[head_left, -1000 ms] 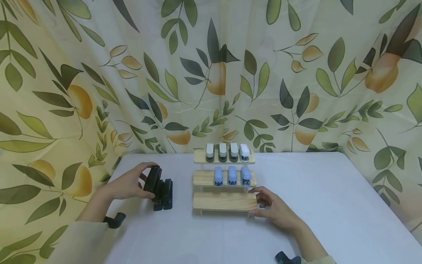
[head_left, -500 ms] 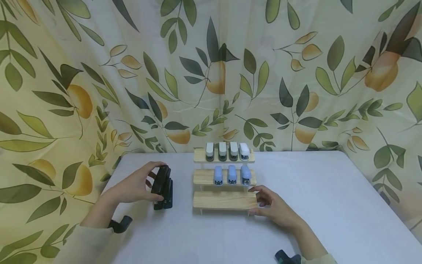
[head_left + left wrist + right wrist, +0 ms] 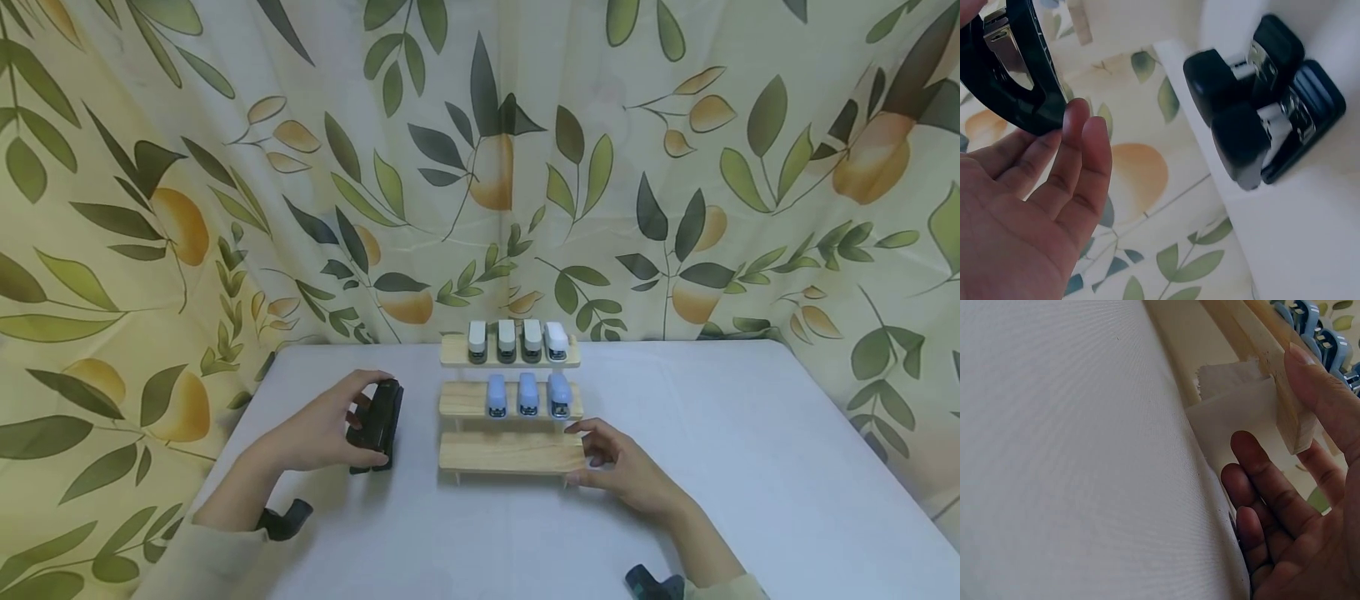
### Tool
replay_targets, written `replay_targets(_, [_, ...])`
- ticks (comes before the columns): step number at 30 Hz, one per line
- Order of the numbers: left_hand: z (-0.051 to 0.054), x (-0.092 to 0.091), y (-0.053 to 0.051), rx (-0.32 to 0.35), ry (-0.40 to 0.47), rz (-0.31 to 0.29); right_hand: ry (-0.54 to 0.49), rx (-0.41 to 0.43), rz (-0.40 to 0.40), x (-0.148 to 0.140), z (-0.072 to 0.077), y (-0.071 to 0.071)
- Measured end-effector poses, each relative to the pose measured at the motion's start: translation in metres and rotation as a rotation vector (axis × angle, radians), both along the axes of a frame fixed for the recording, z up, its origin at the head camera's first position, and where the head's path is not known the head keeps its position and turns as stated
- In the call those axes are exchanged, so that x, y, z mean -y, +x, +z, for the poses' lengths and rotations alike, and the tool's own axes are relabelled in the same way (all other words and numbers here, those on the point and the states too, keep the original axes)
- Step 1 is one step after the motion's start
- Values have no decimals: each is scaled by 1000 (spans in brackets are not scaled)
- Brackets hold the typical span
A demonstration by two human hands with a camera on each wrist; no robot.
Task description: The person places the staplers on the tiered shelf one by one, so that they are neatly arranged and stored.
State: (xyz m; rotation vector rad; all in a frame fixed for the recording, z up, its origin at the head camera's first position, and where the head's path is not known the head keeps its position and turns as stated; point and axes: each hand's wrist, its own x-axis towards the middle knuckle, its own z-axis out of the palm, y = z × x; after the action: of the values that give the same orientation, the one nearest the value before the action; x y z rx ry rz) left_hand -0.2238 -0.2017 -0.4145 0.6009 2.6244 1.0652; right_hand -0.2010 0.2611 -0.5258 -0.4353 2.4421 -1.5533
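My left hand (image 3: 322, 425) grips a black stapler (image 3: 381, 412) between thumb and fingers, raised above the table at left. Two more black staplers (image 3: 1235, 100) stand side by side on the white table; in the head view the held one mostly hides them. In the left wrist view the held stapler (image 3: 1022, 75) is cut off at the upper left, apart from the pair. My right hand (image 3: 630, 475) pinches the right end of the lowest board of a stepped wooden rack (image 3: 510, 454). The right wrist view has the thumb (image 3: 1316, 381) against that board.
On the rack's middle step, three light blue staplers (image 3: 528, 397) stand toward the right. Several white staplers (image 3: 507, 342) line the top step. Behind the white-covered table (image 3: 720, 450) hangs a leaf-and-fruit patterned curtain (image 3: 585, 200), which also closes in the left side.
My left hand has moved to the right with the black stapler, passing over the two on the table. My right hand has stayed on the rack.
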Motion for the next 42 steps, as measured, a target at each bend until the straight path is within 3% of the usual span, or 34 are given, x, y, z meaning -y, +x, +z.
replay_targets(6, [-1,-10,5,-46,-19,-27,2,15,0,0,1,0])
replay_targets(17, [-10,-33,13,-70,-63,-13,-18,9,5,0,1,1])
replay_targets(28, [-14,-53,27,-10,-50,-9,-9,1,-6,1,1,1])
replay_targets(42, [-16,-70,40,-5,-50,-23,-5,-8,0,2,3,1])
